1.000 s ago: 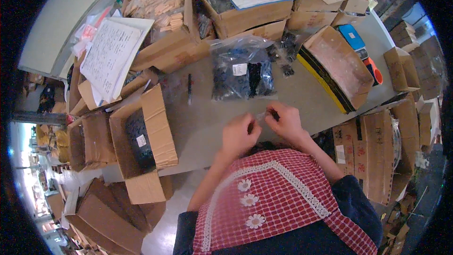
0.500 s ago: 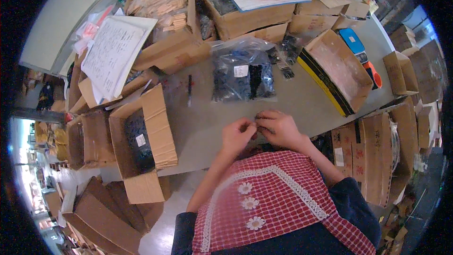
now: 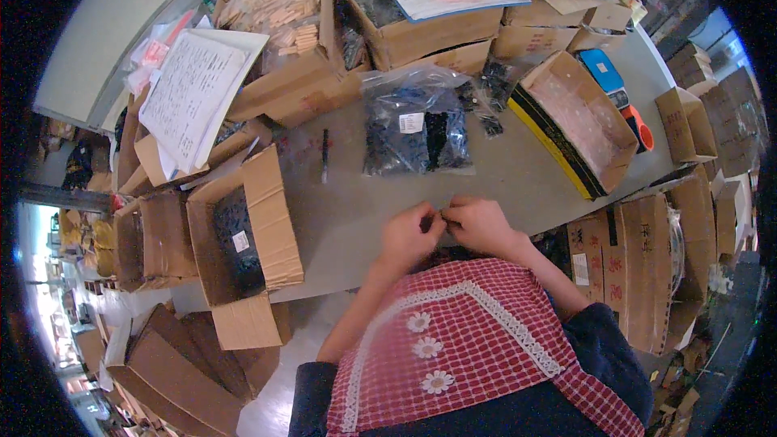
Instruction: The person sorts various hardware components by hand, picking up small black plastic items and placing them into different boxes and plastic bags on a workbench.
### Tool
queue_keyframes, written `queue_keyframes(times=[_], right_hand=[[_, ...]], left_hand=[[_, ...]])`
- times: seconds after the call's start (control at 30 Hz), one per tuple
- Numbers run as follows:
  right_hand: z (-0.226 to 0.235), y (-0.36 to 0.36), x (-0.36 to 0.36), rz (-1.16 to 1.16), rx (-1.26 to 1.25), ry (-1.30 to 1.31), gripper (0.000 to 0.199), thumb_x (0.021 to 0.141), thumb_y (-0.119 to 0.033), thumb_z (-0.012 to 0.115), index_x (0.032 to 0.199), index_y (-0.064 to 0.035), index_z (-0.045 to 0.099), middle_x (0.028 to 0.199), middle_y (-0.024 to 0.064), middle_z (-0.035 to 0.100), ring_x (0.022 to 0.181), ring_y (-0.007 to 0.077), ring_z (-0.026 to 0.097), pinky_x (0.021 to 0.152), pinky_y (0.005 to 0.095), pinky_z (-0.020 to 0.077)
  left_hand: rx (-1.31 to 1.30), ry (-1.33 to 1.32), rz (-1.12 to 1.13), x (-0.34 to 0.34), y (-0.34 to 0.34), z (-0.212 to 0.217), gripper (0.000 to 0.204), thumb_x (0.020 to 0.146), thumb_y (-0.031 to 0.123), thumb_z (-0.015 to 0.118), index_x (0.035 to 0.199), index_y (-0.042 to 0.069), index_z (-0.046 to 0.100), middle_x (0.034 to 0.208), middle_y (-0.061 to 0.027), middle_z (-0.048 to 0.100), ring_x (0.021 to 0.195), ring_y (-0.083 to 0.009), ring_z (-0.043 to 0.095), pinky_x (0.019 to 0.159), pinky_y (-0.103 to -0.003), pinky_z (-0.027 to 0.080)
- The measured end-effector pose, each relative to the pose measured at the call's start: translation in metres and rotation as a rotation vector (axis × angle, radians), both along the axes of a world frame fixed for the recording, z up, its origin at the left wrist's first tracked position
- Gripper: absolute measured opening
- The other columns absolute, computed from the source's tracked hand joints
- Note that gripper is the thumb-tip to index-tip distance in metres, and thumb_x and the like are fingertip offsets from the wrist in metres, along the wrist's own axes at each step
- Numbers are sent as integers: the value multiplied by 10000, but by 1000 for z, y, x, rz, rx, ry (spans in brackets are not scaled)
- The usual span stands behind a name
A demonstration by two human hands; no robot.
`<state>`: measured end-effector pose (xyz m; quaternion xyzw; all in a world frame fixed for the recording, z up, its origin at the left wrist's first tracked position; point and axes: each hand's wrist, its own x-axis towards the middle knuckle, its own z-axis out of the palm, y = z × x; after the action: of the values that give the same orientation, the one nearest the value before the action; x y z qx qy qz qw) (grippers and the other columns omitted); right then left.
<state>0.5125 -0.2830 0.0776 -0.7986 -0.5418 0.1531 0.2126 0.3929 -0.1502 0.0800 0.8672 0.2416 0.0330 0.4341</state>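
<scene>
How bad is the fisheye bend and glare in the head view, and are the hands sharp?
Head view: strong barrel distortion, the table edge and cartons curve toward the black rim; glare on the clear plastic bag of dark parts and the paper sheets, and the bright aisle at far left is blown out; left hand and right hand are fairly sharp, but whatever small thing they pinch is too tiny to resolve.
</scene>
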Motion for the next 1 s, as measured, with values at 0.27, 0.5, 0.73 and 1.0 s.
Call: queue_keyframes(times=[0.27, 0.5, 0.73, 1.0], right_hand=[[12, -1, 6, -108, 131, 147, 236, 790, -235, 687, 956, -67, 692, 950, 124, 655, 790, 317, 638, 650, 369, 518], [6, -1, 3, -225, 384, 352, 199, 784, -125, 685, 971, -57, 692, 947, 147, 663, 795, 281, 656, 672, 337, 522], [26, -2, 7, -295, 290, 351, 271, 777, -187, 719, 1033, -99, 698, 936, 123, 640, 817, 244, 638, 717, 319, 508], [11, -7, 11, -241, 268, 4, 328, 738, -372, 732, 1004, -182, 708, 1140, 113, 575, 942, 264, 612, 762, 385, 507]], left_hand=[[-266, -232, 312, 2, 15, -38, 278, 899, 299, 600, 1045, 63, 595, 961, -102, 668, 828, -209, 651, 684, -337, 511], [-1000, -239, 434, 4, 11, -25, 343, 889, 241, 628, 1174, 71, 544, 879, -53, 634, 768, -149, 592, 697, -284, 483], [-200, -442, 287, -11, 24, -73, 427, 849, 103, 649, 1216, 78, 433, 850, -47, 620, 742, -141, 582, 672, -268, 466], [332, -380, 235, 2, 15, 24, 507, 735, 22, 648, 1197, 73, 444, 982, -130, 613, 975, -268, 570, 881, -399, 422]])
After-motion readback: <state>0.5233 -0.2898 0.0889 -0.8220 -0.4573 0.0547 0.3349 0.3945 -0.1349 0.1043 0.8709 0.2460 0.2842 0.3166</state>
